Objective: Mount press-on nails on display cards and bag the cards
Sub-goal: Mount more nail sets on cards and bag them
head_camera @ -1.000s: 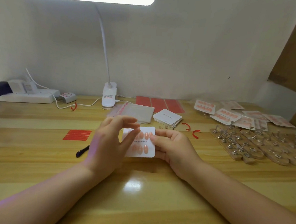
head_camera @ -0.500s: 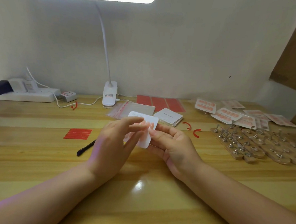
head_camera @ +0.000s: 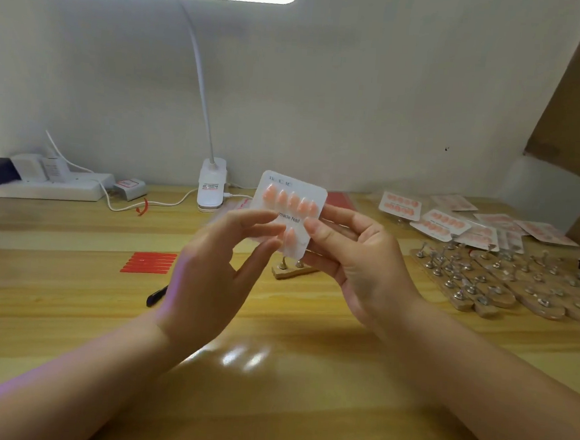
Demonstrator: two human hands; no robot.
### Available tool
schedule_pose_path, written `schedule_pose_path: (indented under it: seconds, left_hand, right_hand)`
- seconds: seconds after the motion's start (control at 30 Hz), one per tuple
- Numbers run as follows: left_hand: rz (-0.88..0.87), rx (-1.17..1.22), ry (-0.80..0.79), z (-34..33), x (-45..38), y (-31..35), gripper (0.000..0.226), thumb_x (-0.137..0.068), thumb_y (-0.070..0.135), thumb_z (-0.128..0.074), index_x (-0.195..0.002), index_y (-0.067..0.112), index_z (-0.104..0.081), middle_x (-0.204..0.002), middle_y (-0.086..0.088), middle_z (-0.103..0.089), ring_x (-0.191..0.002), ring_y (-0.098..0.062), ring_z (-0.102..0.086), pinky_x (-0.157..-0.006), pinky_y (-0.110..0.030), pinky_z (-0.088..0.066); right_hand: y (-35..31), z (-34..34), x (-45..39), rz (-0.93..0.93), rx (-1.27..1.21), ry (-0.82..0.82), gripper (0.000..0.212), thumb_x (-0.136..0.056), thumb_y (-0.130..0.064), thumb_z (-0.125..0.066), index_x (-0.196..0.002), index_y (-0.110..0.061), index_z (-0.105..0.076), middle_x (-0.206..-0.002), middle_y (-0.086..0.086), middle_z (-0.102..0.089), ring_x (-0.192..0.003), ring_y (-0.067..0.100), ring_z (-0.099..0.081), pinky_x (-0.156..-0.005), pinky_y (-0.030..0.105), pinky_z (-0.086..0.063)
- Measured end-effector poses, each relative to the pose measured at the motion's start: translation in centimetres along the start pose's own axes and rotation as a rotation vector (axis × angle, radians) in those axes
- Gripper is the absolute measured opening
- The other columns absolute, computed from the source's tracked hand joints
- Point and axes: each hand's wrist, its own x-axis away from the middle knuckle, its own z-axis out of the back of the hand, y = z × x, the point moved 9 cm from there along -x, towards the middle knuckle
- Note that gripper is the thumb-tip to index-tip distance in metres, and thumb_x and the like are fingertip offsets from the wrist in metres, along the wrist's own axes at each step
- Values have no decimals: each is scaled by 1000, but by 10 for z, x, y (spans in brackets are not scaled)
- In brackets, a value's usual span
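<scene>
The display card (head_camera: 290, 213) stood nearly upright above the tabletop (head_camera: 288, 374), lifted clear of it, with a full row of peach press-on nails (head_camera: 291, 200) across its top and at least one more below the printed line; my fingers hid the rest. I had my right hand (head_camera: 358, 259) at three o'clock of the card, thumb pinching its edge from the front with fingers behind, and my left hand (head_camera: 209, 276) at nine o'clock, fingers loosely curled and fingertips pressing the card's lower left. I judged the card light, thin and a little bendy, best held by its bare margins so the glued nails would not pop off. At one o'clock lay finished bagged cards (head_camera: 453, 224); at three o'clock, wooden nail stands (head_camera: 503, 286). Red adhesive strips (head_camera: 150, 262) and a black pen (head_camera: 157, 295) sat at nine o'clock, the lamp base (head_camera: 211, 185) at eleven.
</scene>
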Motion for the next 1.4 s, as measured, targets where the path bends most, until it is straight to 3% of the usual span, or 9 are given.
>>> schedule_pose_path:
  seconds: [0.13,0.27,0.4,0.47,0.6,0.83,1.07,1.2,1.4]
  left_hand:
    - [-28,-25,11,4,-3,6,32,-89,27,-66,-118,27,-52,-106,23,-63,-104,11,-59,-88,-11,-43]
    - [-82,-41,22,7,-6,15,32,-90,20,-68,-118,21,-53,-105,10,-70,-104,5,-63,-91,-21,-48]
    - [-192,-71,-11,4,-5,29,31,-93,24,-66,-120,18,-52,-107,8,-67,-99,-10,-69,-79,-40,-57]
    - [-242,-127,0,3,-4,34,32,-92,23,-68,-120,18,-52,-103,8,-69,-95,-16,-70,-77,-43,-56]
    - [-329,-289,40,2,-2,40,39,-88,20,-73,-121,18,-53,-96,1,-74,-89,-19,-70,-79,-42,-53]
    - [-368,-348,35,3,-2,44,38,-88,18,-73,-124,19,-61,-96,5,-74,-88,-18,-72,-76,-39,-54]
    - [-414,-413,11,-1,-2,48,27,-86,13,-74,-113,6,-70,-94,-3,-75,-83,-20,-73,-72,-40,-55]
    - [-450,-499,-3,-9,0,53,31,-84,9,-75,-113,-1,-69,-100,-11,-74,-94,-24,-72,-75,-42,-57]
    - [-165,-128,-96,-12,0,33,44,-92,0,-55,-134,2,-42,-127,-13,-62,-122,-24,-57,-102,-39,-46]
  right_hand:
    - [-9,-7,2,12,-17,-36,30,-81,-8,-69,-109,-3,-64,-97,14,-74,-84,27,-74,-63,28,-58]
    - [-11,-9,3,0,-18,-22,27,-85,-5,-67,-111,1,-63,-92,15,-75,-79,26,-74,-60,26,-57]
    - [-13,-9,8,8,41,14,17,-84,-3,-69,-101,-2,-65,-84,14,-75,-73,24,-74,-58,26,-56]
    - [-14,-10,9,18,57,21,13,-84,-3,-69,-96,-6,-65,-81,12,-75,-71,23,-73,-57,26,-56]
    - [-14,-13,12,12,49,31,17,-82,-2,-70,-97,-3,-63,-81,13,-75,-71,23,-73,-58,27,-57]
    - [-12,-13,12,2,52,40,16,-82,0,-70,-97,-1,-64,-81,15,-74,-69,23,-73,-59,30,-58]
    - [-12,-11,11,-2,76,44,15,-83,-2,-70,-97,-2,-64,-81,13,-75,-71,25,-73,-58,29,-57]
    - [-10,-8,10,-19,63,63,17,-83,-3,-70,-98,-1,-64,-82,14,-75,-72,25,-74,-58,28,-58]
    - [-10,-2,7,-50,52,102,24,-84,-5,-69,-106,3,-64,-89,17,-74,-77,28,-74,-59,26,-57]
